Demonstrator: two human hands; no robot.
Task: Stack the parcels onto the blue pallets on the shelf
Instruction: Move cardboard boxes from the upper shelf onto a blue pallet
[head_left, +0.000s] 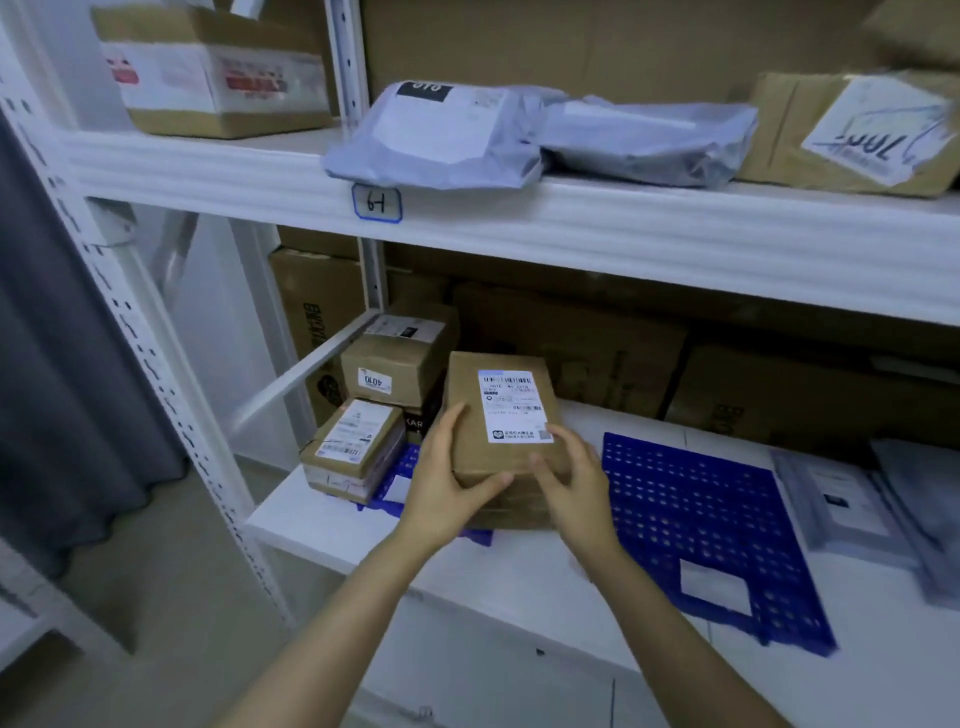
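Left of the held parcel (467, 410), small labelled boxes (358, 436) are stacked at the far end of the left blue pallet (402, 467), probably packed tight to save room. The parcel sits over that pallet's open part, label up; whether it has touched down I cannot tell. The left hand (447, 483) and right hand (576, 488) each curl a grip round a near corner, thumbs on top, likely to keep it square. Right of the parcel lies a second blue pallet (701, 499), then grey mailer bags (841, 499). Above the parcel, the white upper shelf (519, 223) carries poly bags (441, 135).
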